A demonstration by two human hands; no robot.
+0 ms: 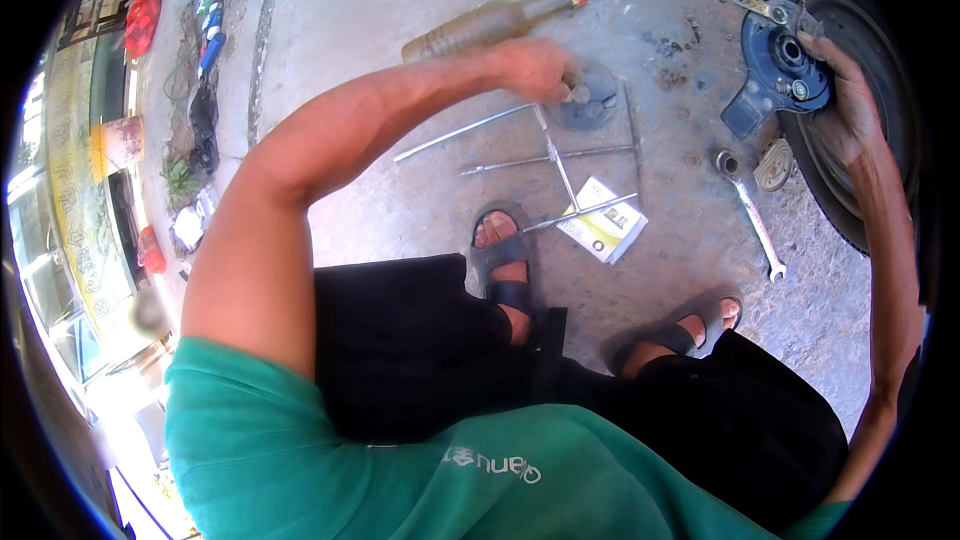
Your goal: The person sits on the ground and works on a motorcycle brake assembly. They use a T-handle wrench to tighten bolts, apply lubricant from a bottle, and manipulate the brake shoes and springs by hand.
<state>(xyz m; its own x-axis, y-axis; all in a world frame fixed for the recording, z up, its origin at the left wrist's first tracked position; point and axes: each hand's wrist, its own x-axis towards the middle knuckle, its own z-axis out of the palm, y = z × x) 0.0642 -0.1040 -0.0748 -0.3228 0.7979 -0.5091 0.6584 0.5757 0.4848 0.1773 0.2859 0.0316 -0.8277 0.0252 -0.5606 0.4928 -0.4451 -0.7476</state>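
Observation:
My left hand [540, 70] reaches forward with its fingers closed, over a round grey dish [590, 112] on the ground. A small roundish bit shows at the fingertips, too small to name. At the far right my right hand [848, 105] grips the edge of a dark brake plate [765, 65], thumb on its rim and the other fingers mostly hidden. A metal lever arm [757, 6] sticks out from the plate's top. Behind the plate stands a wheel with a black tyre [880, 50].
Several T-handle wrenches [550, 157] lie crossed between the dish and my feet, near a white and yellow packet [603, 225]. A combination wrench [755, 215] and a curved metal piece [774, 166] lie by the wheel. A brownish plastic bottle [480, 25] lies beyond my left arm.

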